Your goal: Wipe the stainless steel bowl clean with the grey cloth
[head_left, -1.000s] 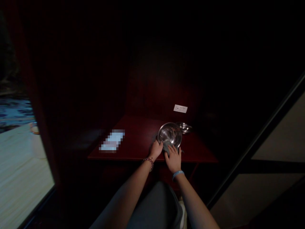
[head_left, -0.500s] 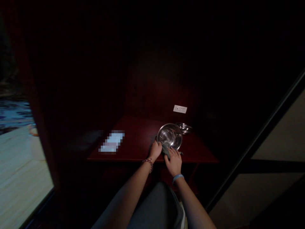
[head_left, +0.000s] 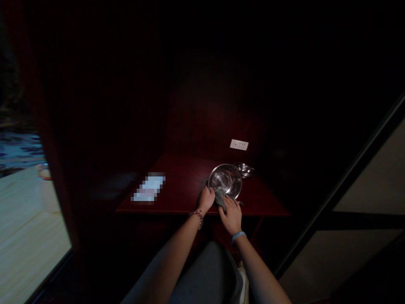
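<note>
A shiny steel bowl (head_left: 234, 179) is tilted so that its inside faces me, above the dark red desk (head_left: 186, 196). My left hand (head_left: 206, 199) is closed on its near left rim. Under my right hand (head_left: 232, 214) a grey cloth (head_left: 220, 200) is bunched against the near rim of the bowl, and my fingers grip it there. Part of the cloth hangs out to the right of those fingers. Behind the bowl, a second steel bowl (head_left: 247, 169) rests on the desk, partly hidden.
A white socket plate (head_left: 239, 145) is fixed to the dark back wall. On the desk's left lies a pale blurred-out rectangle (head_left: 149, 188). A light wooden surface (head_left: 28, 228) with a whitish container (head_left: 49, 190) is at the far left. Dark panels flank the desk.
My right hand and wrist have shifted very slightly to the right with the cloth still under the fingers. The left hand and the bowl look unmoved.
</note>
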`<state>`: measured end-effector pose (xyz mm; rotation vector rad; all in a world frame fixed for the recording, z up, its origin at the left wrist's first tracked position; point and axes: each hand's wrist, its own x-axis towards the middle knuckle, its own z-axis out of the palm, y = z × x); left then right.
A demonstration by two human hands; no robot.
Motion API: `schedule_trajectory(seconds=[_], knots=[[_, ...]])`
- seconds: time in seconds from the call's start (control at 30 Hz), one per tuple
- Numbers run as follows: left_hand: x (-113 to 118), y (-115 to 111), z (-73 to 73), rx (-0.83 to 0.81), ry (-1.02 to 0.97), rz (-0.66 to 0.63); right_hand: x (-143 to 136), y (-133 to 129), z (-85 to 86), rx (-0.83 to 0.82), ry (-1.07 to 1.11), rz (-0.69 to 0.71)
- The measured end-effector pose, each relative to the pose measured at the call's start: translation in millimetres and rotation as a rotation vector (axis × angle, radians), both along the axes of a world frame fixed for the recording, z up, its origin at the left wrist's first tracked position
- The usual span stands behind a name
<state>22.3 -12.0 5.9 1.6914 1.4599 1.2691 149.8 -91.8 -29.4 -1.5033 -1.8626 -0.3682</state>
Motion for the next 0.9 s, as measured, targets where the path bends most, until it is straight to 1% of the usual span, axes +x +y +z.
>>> schedule_trajectory(seconds=[0.23, 0.43, 0.57, 0.7, 0.8, 0.9], knots=[[-1, -1, 2.4, -0.016, -0.008, 0.006, 4, -4, 1.1, -0.031, 0.006, 0.052], [-1, -2, 1.0, -0.021, 0.009, -0.003, 15, -12, 11.8, -0.074, -0.074, 0.132], [0, -1, -0.1, -0.022, 0.029, -0.002, 33, -17, 25.2, -0.124, -0.174, 0.170], [0, 0, -1.2, -0.010, 0.028, -0.012, 58, -13, 41.1, -0.165, -0.307, 0.172], [0, 0, -1.5, -0.002, 0.010, -0.032, 74, -6, 51.1, -0.147, -0.367, 0.165], [0, -1, -0.7, -0.002, 0.010, -0.029, 86, -1, 54.5, -0.091, -0.340, 0.110]])
